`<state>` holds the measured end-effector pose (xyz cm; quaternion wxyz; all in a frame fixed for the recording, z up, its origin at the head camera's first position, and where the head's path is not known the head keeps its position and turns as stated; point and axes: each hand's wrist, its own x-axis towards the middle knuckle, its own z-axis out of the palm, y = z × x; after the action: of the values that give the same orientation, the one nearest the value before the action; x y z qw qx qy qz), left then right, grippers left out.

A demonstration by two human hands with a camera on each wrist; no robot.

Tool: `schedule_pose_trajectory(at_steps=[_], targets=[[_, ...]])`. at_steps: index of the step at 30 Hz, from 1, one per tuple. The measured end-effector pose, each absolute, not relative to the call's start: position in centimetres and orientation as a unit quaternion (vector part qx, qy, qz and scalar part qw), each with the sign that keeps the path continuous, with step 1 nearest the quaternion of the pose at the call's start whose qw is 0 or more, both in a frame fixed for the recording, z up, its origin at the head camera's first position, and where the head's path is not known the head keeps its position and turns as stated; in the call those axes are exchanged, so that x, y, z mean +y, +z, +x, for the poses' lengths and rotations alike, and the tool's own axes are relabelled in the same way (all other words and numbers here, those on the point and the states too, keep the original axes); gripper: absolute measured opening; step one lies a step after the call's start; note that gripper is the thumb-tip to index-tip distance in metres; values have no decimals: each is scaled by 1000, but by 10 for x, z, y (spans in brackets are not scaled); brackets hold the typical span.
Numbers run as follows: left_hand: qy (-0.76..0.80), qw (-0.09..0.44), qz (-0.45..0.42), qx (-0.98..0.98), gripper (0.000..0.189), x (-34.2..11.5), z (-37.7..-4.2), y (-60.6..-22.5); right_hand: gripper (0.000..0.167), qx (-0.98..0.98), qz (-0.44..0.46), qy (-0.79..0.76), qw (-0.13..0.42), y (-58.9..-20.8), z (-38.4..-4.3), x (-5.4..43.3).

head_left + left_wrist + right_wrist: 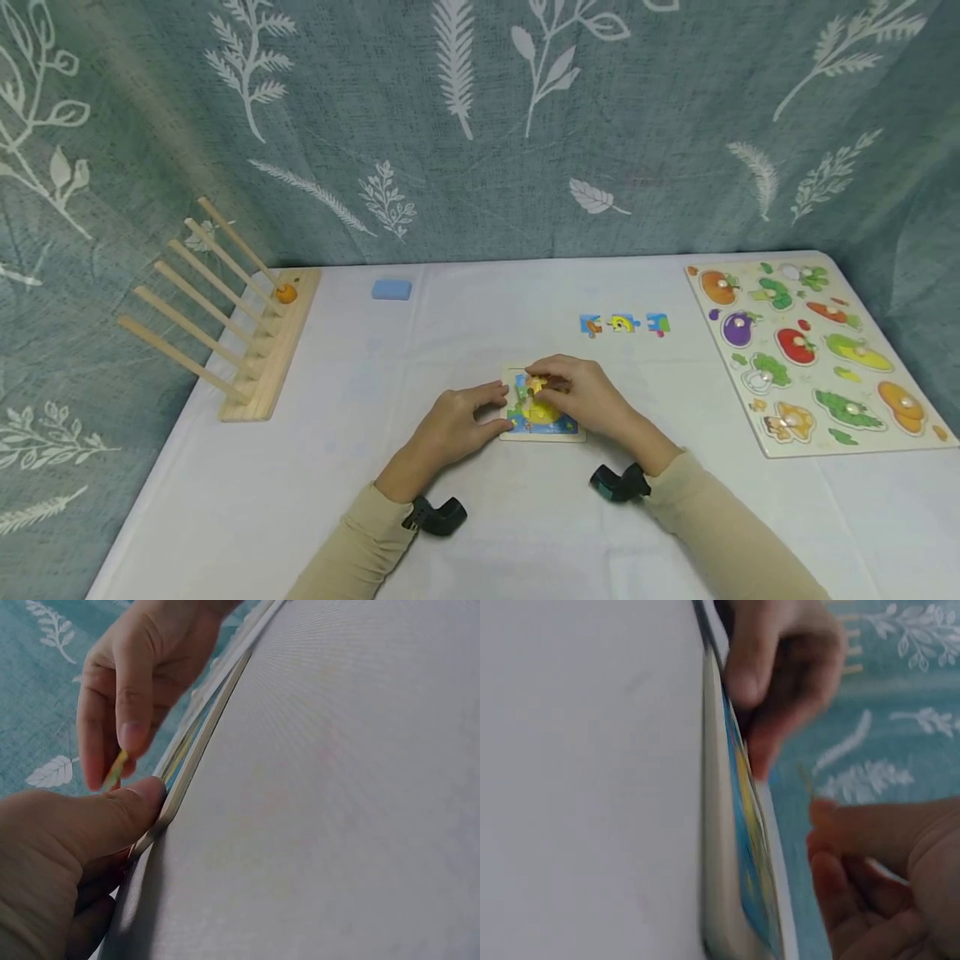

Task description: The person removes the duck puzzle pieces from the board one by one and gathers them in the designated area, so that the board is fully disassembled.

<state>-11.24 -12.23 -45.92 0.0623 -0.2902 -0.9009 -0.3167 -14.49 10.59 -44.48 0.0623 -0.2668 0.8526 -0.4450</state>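
A small wooden jigsaw puzzle board (555, 439) with a colourful picture lies in front of me at the middle of the table. My left hand (452, 422) grips its left side, the thumb on the near corner and the fingers farther up that edge. Over the right part of the board is my right hand (585, 393), pinching a small puzzle piece (114, 771) between thumb and fingers. That piece is held above the picture, seen edge-on in the left wrist view. The right hand hides part of the picture in the head view.
Three loose puzzle pieces (623, 323) lie in a row beyond the board. A vegetable peg puzzle (813, 379) occupies the right side. At left stands a wooden base (281, 367) with several upright sticks and an orange bead (286, 293). A blue block (392, 289) lies near the back edge.
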Motion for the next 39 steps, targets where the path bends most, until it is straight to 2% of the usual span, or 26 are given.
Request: schedule_pose_trajectory(at_steps=[7, 15, 39], targets=[[-313, 64, -291, -902, 31, -122, -111, -460, 32, 869, -214, -445, 29, -438, -155, 132], [-311, 67, -287, -904, 32, -123, -111, -459, 31, 887, -152, -436, 6, -448, -165, 164], [-307, 65, -283, -906, 32, -122, -111, -459, 30, 901, -166, -401, -6, -461, -171, 175]])
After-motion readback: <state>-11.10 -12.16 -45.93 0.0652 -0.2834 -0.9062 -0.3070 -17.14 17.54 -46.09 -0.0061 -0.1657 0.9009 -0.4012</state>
